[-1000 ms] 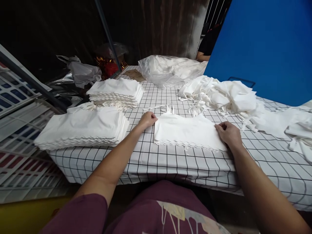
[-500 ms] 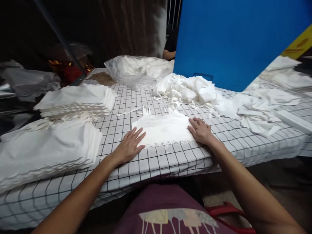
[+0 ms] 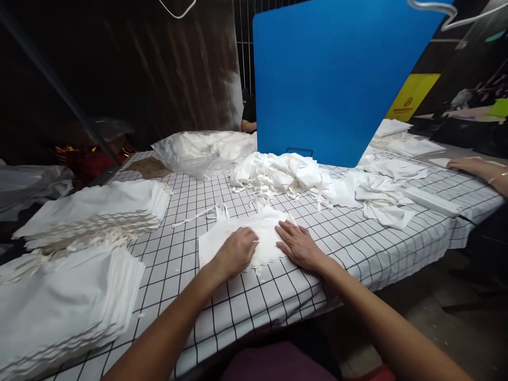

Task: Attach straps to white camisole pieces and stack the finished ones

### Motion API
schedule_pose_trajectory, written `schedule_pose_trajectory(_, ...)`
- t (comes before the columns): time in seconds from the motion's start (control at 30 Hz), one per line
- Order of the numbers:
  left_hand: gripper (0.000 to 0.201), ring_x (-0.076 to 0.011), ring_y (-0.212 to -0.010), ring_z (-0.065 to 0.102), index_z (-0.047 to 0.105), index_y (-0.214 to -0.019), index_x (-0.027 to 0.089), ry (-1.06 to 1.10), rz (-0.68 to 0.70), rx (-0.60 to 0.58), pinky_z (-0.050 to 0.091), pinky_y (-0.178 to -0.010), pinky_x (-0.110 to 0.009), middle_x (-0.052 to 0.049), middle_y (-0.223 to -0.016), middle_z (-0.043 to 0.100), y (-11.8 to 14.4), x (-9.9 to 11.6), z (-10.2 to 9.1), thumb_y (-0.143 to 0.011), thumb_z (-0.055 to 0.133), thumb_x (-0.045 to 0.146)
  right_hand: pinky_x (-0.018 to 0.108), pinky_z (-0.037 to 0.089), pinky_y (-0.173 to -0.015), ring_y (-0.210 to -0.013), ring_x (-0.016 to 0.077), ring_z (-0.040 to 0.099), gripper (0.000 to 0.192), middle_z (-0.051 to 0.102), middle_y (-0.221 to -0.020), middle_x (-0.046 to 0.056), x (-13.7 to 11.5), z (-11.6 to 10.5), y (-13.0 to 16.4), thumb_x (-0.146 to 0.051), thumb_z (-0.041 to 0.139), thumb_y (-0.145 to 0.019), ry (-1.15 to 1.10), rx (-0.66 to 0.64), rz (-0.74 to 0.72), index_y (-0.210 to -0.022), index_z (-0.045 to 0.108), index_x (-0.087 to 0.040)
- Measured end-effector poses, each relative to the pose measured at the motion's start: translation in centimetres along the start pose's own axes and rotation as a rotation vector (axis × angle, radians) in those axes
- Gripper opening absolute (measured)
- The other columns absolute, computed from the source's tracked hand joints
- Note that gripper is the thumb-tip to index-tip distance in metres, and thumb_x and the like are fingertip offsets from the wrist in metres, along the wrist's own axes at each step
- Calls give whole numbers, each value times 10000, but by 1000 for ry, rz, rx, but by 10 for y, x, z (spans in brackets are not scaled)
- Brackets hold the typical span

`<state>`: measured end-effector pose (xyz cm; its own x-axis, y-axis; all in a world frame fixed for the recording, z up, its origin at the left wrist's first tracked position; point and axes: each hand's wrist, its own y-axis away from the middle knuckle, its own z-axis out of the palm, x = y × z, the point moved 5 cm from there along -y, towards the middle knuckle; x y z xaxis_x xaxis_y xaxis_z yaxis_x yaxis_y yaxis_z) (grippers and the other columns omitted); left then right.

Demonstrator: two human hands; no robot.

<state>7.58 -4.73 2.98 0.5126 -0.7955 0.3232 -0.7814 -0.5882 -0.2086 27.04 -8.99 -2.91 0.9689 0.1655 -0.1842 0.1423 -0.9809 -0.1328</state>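
A flat white cloth piece [image 3: 222,238] with a scalloped lower edge and thin ties lies before me on the checked tablecloth. My left hand [image 3: 238,250] is over its middle, fingers curled together in a pinch; a tiny white bit shows at the fingertips, too small to name. Lying flat on the cloth's right part, my right hand [image 3: 299,244] has its fingers spread. Beyond the cloth is a loose heap of white pieces with ties [image 3: 281,172].
Two neat stacks of white pieces, a rear one [image 3: 99,203] and a front one [image 3: 67,301], are on the left. A blue board [image 3: 317,79] rises behind the heap. At the right, another person's hand [image 3: 472,166] rests near a white bar [image 3: 432,202]. A clear plastic bag [image 3: 202,151] lies at the back.
My left hand has moved from the cloth's left edge to its middle, and its fingers have curled. My right hand has shifted inward onto the cloth. The view has tilted up and turned right.
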Motion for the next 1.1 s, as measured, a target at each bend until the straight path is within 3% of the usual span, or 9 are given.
schedule_pose_trajectory(0.07, 273, -206, -1051, 617, 653, -1080, 166, 97, 110, 88, 532, -936, -350, -108, -1117, 660, -42, 10, 17, -969, 403, 158, 562, 286, -1151, -1485, 302, 287, 543, 361, -1588, 118, 0, 1, 2, -485, 326, -1022, -9, 24, -6, -1505, 418, -254)
schedule_pose_trajectory(0.17, 303, -213, -1158, 600, 616, -1173, 146, 109, 123, 142, 527, -989, -369, -131, -1237, 626, -83, 5, 48, -971, 390, 141, 570, 293, -1151, -1483, 314, 291, 533, 386, -1574, 117, 4, -2, 5, -462, 360, -1012, -70, 35, -23, -1492, 440, -243)
schedule_pose_trajectory(0.33, 412, -295, -1423, 402, 541, -1333, 101, -11, 93, 52, 351, -1186, -471, -174, -1453, 513, -93, -13, 81, -1004, 395, 301, 402, 479, -1025, -1209, 261, 601, 372, 618, -1327, 109, 30, -33, -18, -414, 435, -987, -427, 97, 47, -1205, 676, -234)
schedule_pose_trajectory(0.47, 480, -303, -1483, 301, 473, -1422, 169, -7, 75, -2, 286, -1210, -498, -120, -1541, 436, -91, -14, 84, -1011, 365, 390, 350, 506, -848, -941, 230, 651, 250, 693, -1033, 89, 54, -53, -82, -415, 571, -917, -508, 238, 321, -957, 689, -197)
schedule_pose_trajectory(0.57, 539, -315, -1507, 236, 414, -1476, 198, 18, 57, -45, 232, -1223, -534, -104, -1580, 381, -93, -14, 84, -1005, 351, 452, 295, 473, -688, -793, 210, 622, 231, 669, -794, 54, 58, -38, -134, -394, 719, -800, -634, 156, 481, -771, 631, -183)
schedule_pose_trajectory(0.67, 596, -316, -1522, 184, 343, -1522, 197, 42, 46, -79, 194, -1234, -545, -99, -1607, 330, -95, -14, 84, -1004, 319, 491, 250, 385, -520, -564, 153, 529, 262, 548, -550, -7, 54, -21, -164, -344, 717, -777, -764, 49, 520, -659, 544, -187)
schedule_pose_trajectory(0.73, 610, -324, -1524, 171, 338, -1526, 184, 47, 41, -96, 187, -1233, -554, -105, -1609, 324, -95, -15, 86, -1004, 306, 497, 228, 361, -492, -536, 122, 496, 221, 575, -584, -6, 52, -20, -170, -322, 669, -802, -860, 13, 505, -695, 533, -185)
schedule_pose_trajectory(0.9, 573, -336, -1520, 176, 392, -1492, 205, 27, 55, -46, 198, -1218, -567, -102, -1597, 348, -96, -15, 87, -1004, 313, 494, 220, 359, -490, -597, 100, 508, 200, 715, -954, 90, 49, -35, -162, -366, 610, -835, -1098, -105, 445, -804, 526, -187)
schedule_pose_trajectory(1.1, 597, -347, -1487, 249, 423, -1471, 132, -2, 74, -37, 195, -1213, -557, -160, -1558, 393, -95, -13, 84, -1003, 334, 491, 237, 329, -528, -614, 126, 487, 387, 594, -649, -13, 38, -30, -154, -454, 821, -680, -785, -45, 398, -718, 533, -198)
